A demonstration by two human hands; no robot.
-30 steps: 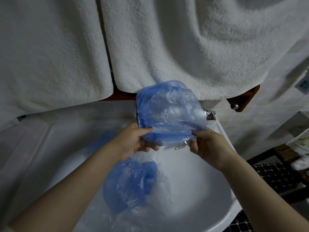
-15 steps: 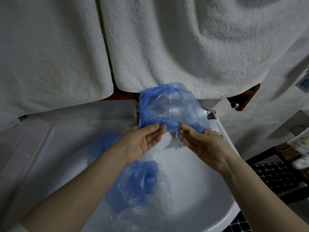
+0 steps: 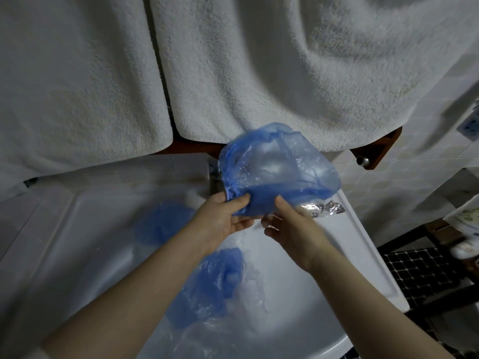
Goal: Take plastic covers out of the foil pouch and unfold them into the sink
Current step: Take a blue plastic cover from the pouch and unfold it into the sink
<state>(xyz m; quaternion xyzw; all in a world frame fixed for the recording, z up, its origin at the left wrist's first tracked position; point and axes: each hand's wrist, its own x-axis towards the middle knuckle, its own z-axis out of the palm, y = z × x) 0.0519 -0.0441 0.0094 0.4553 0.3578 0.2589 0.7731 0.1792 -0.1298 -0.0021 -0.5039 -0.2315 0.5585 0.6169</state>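
A translucent blue plastic cover [image 3: 280,169] is held up over the back of the white sink [image 3: 337,255], puffed open like a cap. My left hand [image 3: 223,221] pinches its lower left edge between thumb and fingers. My right hand [image 3: 290,226] grips the lower edge just to the right, thumb on top. The crumpled silver foil pouch [image 3: 324,209] lies on the sink's right rim behind my right hand. Two more blue covers lie in the basin: one [image 3: 207,286] under my left forearm, another [image 3: 163,221] further back left.
Two thick white towels [image 3: 259,73] hang from a brown wooden rail [image 3: 375,151] right behind the sink. A dark tiled floor [image 3: 425,275] and a shelf with small items [image 3: 464,224] lie to the right.
My two hands have drawn closer together along the cover's lower edge. The cover has shifted slightly and puffed out to the right, uncovering more of the foil pouch.
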